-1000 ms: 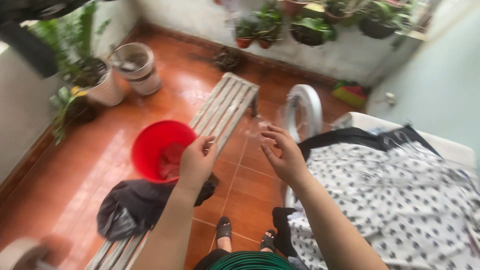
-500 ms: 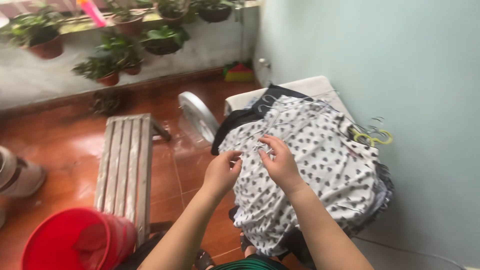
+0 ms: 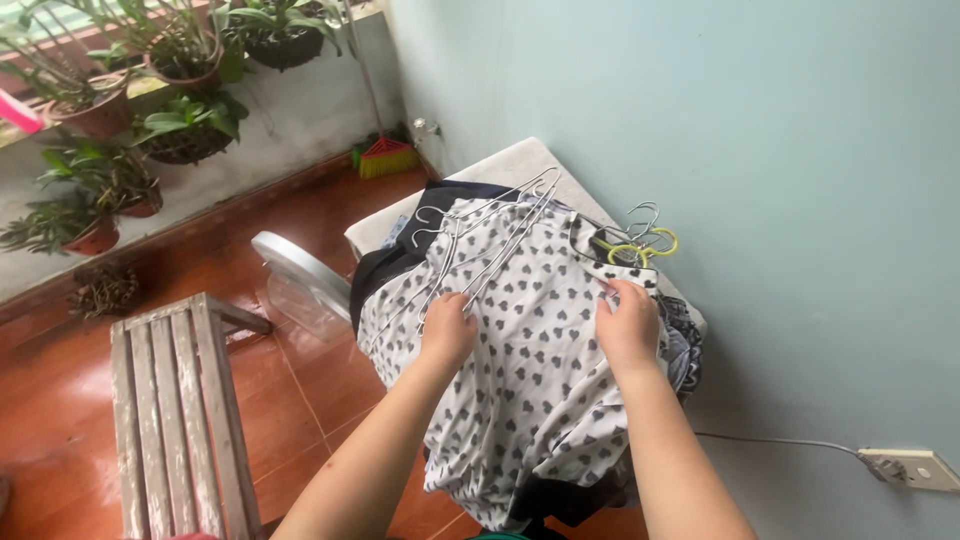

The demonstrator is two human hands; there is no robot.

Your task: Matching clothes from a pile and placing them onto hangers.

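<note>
A white garment with dark heart prints lies on top of a pile of clothes on a white appliance against the pale wall. Several silver wire hangers lie across the garment's upper left. My left hand rests on the garment with its fingers closed on the lower ends of those wire hangers. My right hand pinches the garment's edge near the collar, just below a cluster of hanger hooks, one of them yellow. Dark clothes show beneath the printed garment.
A weathered wooden bench stands on the red tiled floor at left. A round white fan leans beside the pile. Potted plants line the low wall at the back. A power strip with a cable lies at lower right.
The view has swung right, away from the red bucket and bench toward the clothes pile. Both hands have moved onto the printed garment; the left took the wire hangers, the right reached the collar edge.
</note>
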